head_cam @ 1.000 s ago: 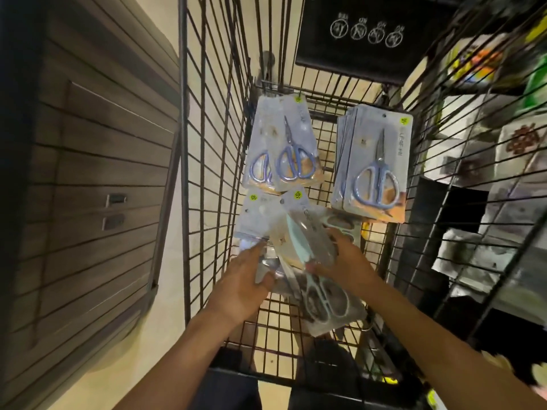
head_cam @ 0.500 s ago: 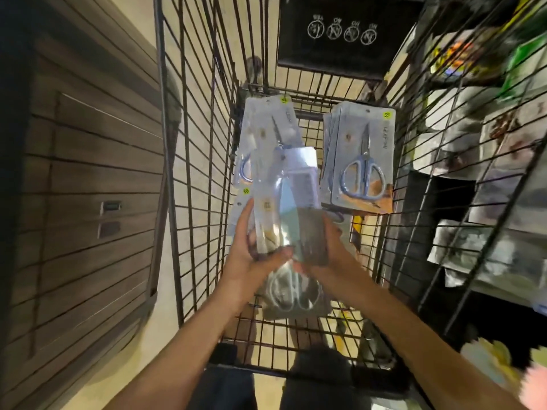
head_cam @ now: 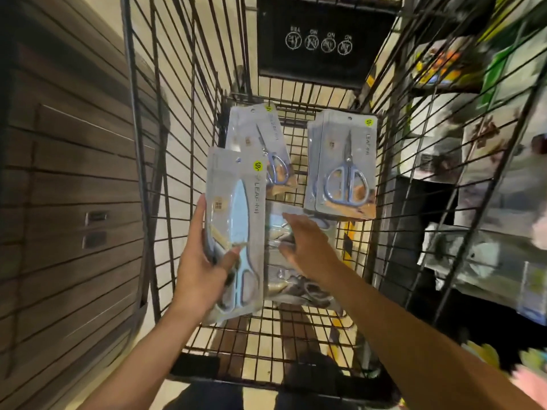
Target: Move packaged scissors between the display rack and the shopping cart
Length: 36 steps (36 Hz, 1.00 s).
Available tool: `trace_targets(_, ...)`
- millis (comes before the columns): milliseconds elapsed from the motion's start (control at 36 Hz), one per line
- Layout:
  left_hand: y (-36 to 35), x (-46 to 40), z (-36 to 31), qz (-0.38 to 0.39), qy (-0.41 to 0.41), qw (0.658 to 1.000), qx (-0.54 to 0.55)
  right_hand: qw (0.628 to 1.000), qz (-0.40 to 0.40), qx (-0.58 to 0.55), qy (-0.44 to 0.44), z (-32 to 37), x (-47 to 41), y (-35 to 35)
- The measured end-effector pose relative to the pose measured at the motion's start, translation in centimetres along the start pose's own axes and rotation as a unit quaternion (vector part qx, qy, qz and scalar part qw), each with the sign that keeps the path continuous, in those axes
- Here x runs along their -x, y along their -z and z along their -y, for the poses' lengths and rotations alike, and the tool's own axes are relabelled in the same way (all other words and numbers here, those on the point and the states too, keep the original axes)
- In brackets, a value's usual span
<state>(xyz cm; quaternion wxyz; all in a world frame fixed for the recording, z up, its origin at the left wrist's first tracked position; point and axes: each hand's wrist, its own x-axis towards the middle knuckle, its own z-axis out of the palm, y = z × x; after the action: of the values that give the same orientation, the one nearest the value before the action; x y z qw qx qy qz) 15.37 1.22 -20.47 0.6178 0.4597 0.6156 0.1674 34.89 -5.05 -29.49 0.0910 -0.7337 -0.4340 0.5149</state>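
Note:
My left hand [head_cam: 204,270] holds a pack of light-blue scissors [head_cam: 236,229] upright above the black wire shopping cart [head_cam: 183,161]. My right hand [head_cam: 305,247] hovers open over more scissor packs lying on the cart floor [head_cam: 299,285], its fingers spread just above them. A stack of packs with blue-handled scissors [head_cam: 343,167] leans at the far right of the cart. Another pack [head_cam: 260,143] leans at the far left, partly hidden behind the held one.
A dark wood-slat wall [head_cam: 68,202] runs along the left of the cart. Blurred store shelves with goods [head_cam: 488,173] stand to the right, seen through the cart's wire side. A black sign panel [head_cam: 319,39] hangs at the cart's far end.
Both hands lifted packs out of the cart's pile. The right hand has since let go and dropped back toward the packs on the floor; the left keeps one pack raised.

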Motion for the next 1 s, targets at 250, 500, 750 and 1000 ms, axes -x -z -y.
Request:
trace_targets(250,0.2,0.2,0.8,-0.003,-0.001,1.000,-0.007,0.975,-0.039,0.215,0.038,-2.6,-0.7,-1.2)
trace_targets(500,0.1,0.3,-0.2,-0.013,-0.022,1.000,-0.014,0.980,0.004,0.200,0.014,-2.7,-1.8,-0.2)
trace_targets(750,0.2,0.4,-0.4,-0.020,-0.020,1.000,-0.013,0.994,-0.047,0.100,0.009,-3.3,1.1,-2.0)
trace_targets(1000,1.1,1.0,-0.8,-0.018,-0.038,0.998,-0.044,0.996,-0.020,0.037,-0.079,-2.4,-0.4,-1.5)
